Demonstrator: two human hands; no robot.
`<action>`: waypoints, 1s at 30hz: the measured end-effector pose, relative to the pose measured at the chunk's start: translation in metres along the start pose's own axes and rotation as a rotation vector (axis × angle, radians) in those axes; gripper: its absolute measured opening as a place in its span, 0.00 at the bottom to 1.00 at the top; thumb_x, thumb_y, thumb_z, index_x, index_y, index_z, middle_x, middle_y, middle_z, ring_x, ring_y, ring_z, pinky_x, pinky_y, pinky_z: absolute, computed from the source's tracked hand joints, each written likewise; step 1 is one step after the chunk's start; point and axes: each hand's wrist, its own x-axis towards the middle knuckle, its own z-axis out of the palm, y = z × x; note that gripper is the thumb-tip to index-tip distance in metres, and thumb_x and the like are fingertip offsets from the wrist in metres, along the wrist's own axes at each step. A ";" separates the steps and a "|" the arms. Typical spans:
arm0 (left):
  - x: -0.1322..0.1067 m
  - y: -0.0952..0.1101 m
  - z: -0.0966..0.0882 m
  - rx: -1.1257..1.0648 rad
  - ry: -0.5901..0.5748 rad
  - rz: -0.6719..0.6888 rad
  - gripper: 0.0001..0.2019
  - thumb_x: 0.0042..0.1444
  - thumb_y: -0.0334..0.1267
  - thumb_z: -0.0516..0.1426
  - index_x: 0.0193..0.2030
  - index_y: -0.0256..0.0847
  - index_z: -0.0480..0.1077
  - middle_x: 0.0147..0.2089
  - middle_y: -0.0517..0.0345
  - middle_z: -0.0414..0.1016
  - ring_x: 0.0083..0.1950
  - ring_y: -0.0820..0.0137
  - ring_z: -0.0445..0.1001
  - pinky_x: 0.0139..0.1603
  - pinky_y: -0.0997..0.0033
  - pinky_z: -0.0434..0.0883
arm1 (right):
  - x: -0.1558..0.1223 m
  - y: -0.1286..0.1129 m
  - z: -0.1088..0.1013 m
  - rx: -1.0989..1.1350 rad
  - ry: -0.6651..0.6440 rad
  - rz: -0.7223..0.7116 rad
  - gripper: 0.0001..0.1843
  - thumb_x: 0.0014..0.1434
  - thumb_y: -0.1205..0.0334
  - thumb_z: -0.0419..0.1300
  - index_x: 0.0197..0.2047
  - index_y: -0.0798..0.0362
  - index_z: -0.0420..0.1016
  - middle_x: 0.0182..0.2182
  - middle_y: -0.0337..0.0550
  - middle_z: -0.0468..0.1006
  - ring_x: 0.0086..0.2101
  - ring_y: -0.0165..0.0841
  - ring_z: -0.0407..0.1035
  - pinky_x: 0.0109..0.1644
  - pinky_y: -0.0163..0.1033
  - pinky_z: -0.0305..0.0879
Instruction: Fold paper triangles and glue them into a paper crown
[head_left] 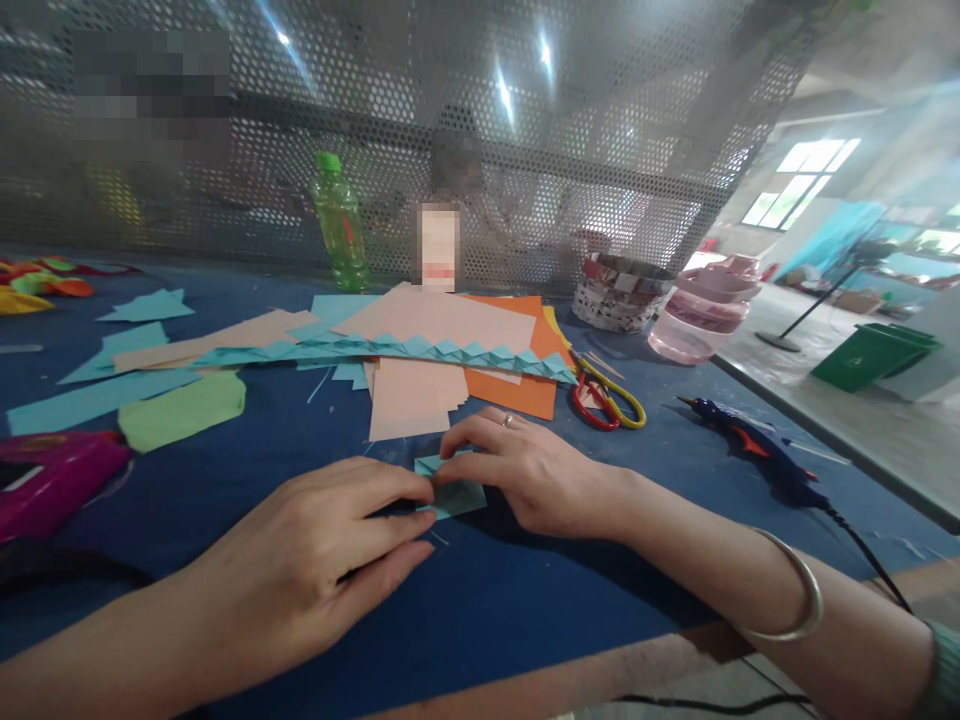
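A small teal paper piece [459, 492] lies on the blue table [495, 600], partly folded. My left hand [315, 555] rests on the table with its fingers pressed together, the fingertips pinching the paper's left edge. My right hand [517, 470], a ring on one finger and a bangle on the wrist, presses down on the paper's top and right side with closed fingers. Much of the paper is hidden under the fingers.
Behind the hands lie pink sheets [416, 395], an orange sheet [517, 390] and a chain of folded teal triangles [420, 350]. Scissors [604, 400] and a blue glue gun [757, 450] lie at right. A green bottle [341, 225], a basket [619, 295], a pink jar [697, 320], a mesh screen.
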 end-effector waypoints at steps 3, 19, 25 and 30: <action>0.001 0.001 -0.001 -0.009 0.005 -0.005 0.11 0.62 0.34 0.54 0.46 0.44 0.77 0.47 0.56 0.78 0.46 0.67 0.76 0.45 0.71 0.74 | 0.001 0.000 0.000 0.024 0.003 0.015 0.22 0.54 0.82 0.50 0.49 0.56 0.70 0.51 0.50 0.71 0.49 0.36 0.63 0.53 0.43 0.65; -0.006 -0.005 0.005 0.103 0.112 -0.018 0.12 0.62 0.35 0.55 0.51 0.40 0.74 0.52 0.54 0.78 0.52 0.65 0.76 0.55 0.66 0.73 | 0.003 -0.014 0.004 0.251 0.147 0.085 0.07 0.59 0.75 0.57 0.39 0.56 0.72 0.33 0.40 0.77 0.36 0.30 0.69 0.45 0.36 0.64; -0.005 -0.003 0.004 0.018 0.017 -0.015 0.13 0.63 0.34 0.54 0.51 0.44 0.75 0.53 0.56 0.78 0.51 0.68 0.77 0.52 0.71 0.75 | 0.001 -0.010 0.005 0.296 0.110 0.099 0.09 0.58 0.76 0.56 0.39 0.55 0.72 0.34 0.41 0.75 0.38 0.31 0.69 0.46 0.35 0.65; -0.006 -0.002 0.003 0.007 0.009 -0.015 0.13 0.63 0.33 0.54 0.51 0.42 0.75 0.53 0.56 0.78 0.51 0.68 0.76 0.53 0.72 0.74 | 0.000 -0.006 0.001 0.297 0.073 0.072 0.10 0.57 0.79 0.56 0.38 0.56 0.72 0.34 0.42 0.75 0.39 0.31 0.68 0.47 0.35 0.65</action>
